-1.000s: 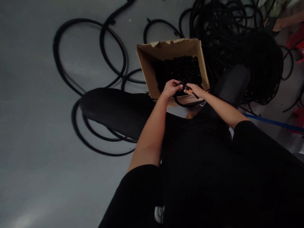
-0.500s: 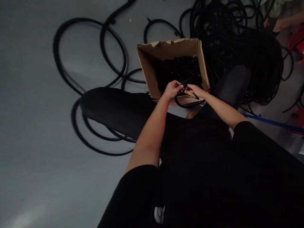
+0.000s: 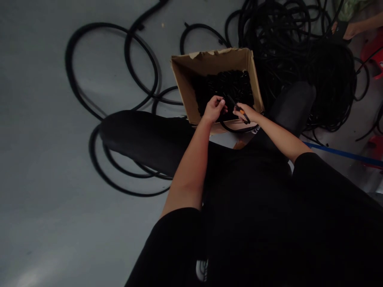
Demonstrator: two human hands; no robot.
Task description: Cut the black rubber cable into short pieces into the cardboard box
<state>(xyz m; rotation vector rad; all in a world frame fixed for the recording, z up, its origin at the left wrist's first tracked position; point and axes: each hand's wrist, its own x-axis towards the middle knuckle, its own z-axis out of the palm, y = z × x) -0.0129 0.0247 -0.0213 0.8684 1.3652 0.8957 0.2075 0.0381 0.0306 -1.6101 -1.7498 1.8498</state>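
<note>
My right hand (image 3: 244, 111) is closed around scissors (image 3: 247, 118) with black and orange handles, their dark blades pointing up and left over the box. Apart from it, to the left, my left hand (image 3: 214, 109) pinches a small black piece (image 3: 220, 100), mostly hidden by the fingers. Both hands are above the near side of an open cardboard box (image 3: 181, 87). Inside lies a heap of short black pieces (image 3: 233, 81), too dark to make out singly. A black hose (image 3: 236, 130) curves across the box's near edge, below the hands.
Thick black hose (image 3: 70, 59) lies in loops on the grey floor at the left. A large tangle of black hose (image 3: 332, 79) is piled right of the box. My knees flank the box. A person's foot (image 3: 344, 31) and red objects (image 3: 374, 57) are at the far right.
My left hand has drawn away from the scissors, slightly up and left, with the small black piece. A gap now separates the hands, and the scissor blades show more plainly.
</note>
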